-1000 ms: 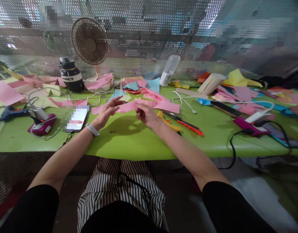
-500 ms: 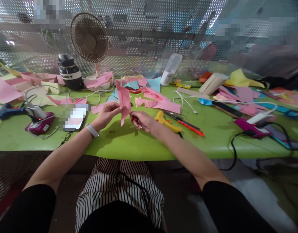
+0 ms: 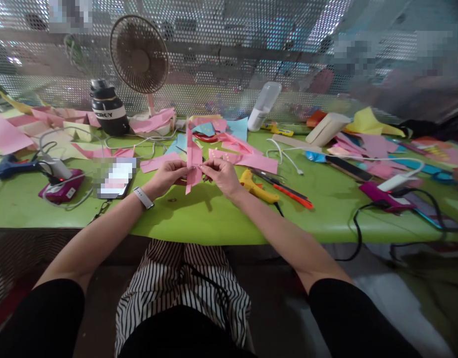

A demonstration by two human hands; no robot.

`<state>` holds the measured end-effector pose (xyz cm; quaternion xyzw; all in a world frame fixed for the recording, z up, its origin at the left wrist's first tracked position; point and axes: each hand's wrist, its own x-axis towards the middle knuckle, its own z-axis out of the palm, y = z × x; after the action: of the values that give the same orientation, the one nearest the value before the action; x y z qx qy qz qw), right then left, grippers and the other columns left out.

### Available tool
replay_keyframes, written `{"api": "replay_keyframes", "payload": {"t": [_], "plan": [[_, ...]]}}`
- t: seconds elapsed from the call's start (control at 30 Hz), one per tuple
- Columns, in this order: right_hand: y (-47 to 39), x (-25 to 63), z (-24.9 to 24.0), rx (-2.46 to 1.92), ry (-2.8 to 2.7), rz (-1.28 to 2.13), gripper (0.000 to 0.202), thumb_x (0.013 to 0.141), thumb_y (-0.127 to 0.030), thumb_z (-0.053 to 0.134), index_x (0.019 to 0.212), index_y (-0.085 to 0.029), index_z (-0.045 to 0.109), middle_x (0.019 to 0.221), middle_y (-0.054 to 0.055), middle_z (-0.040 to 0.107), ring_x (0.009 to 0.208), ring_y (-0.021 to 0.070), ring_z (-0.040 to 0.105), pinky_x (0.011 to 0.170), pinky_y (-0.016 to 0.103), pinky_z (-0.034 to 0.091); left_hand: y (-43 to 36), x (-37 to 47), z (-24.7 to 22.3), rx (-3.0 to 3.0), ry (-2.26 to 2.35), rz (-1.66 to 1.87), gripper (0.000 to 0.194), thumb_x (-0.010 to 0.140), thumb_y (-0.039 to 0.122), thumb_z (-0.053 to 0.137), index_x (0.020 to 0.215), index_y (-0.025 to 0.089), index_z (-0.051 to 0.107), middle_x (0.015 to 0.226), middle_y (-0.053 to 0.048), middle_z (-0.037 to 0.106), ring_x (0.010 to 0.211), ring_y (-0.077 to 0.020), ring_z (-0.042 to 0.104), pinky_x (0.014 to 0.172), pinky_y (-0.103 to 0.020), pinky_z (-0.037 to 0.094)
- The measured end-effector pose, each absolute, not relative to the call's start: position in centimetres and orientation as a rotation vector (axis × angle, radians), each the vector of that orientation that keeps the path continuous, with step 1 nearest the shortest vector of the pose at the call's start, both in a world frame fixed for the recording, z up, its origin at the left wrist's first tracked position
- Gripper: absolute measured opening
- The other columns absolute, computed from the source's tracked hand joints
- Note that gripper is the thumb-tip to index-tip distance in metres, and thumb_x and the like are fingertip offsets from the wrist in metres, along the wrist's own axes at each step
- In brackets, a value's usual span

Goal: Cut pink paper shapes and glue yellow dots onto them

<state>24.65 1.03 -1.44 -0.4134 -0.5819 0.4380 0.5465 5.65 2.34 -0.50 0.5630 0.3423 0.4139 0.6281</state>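
one pink paper strip (image 3: 193, 153) is pinched by the left hand (image 3: 170, 175) and right hand (image 3: 224, 177); "ergy" is partly legible on the black bottle (image 3: 110, 113).

Partial lettering on a black bottle (image 3: 115, 127)
I read what looks like "ERGY" on its white band (image 3: 119, 114), left of the fan (image 3: 139, 62); the phone screen (image 3: 117, 177), in front of the fan, is too blurred.
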Motion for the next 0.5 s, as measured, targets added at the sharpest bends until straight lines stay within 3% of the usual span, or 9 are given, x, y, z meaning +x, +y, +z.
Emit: {"api": "replay_keyframes", "payload": {"t": [0.17, 0.3, 0.5], "plan": [[0.75, 24.66, -1.4, -0.993, -1.398, 0.952, 0.027, 0.071, -0.044, 0.079, 0.071, -0.02, 0.067, 0.06, -0.003, 0.063, 0.049, 0.009, 0.055, 0.048, 0.022, 0.049, 2.45, 5.57, -0.63, 1.308, 0.82, 0.935, 0.026, 0.075, 0.031, 0.085, 0.083, 0.014, 0.066, 0.074, -0.002, 0.069, 0.063, -0.0112, 0.066, 0.059, -0.024, 0.054], [0.52, 24.59, -1.39, -1.015, -1.387, 0.954, 0.027, 0.071, -0.042, 0.08, 0.069, -0.019, 0.065, 0.058, -0.003, 0.063, 0.046, 0.0088, 0.057, 0.045, 0.021, 0.049, 2.42, 5.58, -0.86, 1.369, 0.844, 0.986, 0.039, 0.07, 0.02, 0.085, 0.097, 0.017, 0.056, 0.078, -0.001, 0.07, 0.068, -0.0137, 0.069, 0.061, -0.026, 0.056], [0.51, 24.35, -1.18, -1.129, -1.326, 1.164, 0.026, 0.07, -0.036, 0.083, 0.069, -0.018, 0.064, 0.058, -0.001, 0.068, 0.041, 0.0098, 0.06, 0.039, 0.019, 0.047, 2.31, 5.58, -0.7, 1.442, 0.866, 1.031, 0.042, 0.072, 0.01, 0.074, 0.107, 0.017, 0.053, 0.071, 0.002, 0.068, 0.06, -0.012, 0.066, 0.06, -0.026, 0.053]]}}
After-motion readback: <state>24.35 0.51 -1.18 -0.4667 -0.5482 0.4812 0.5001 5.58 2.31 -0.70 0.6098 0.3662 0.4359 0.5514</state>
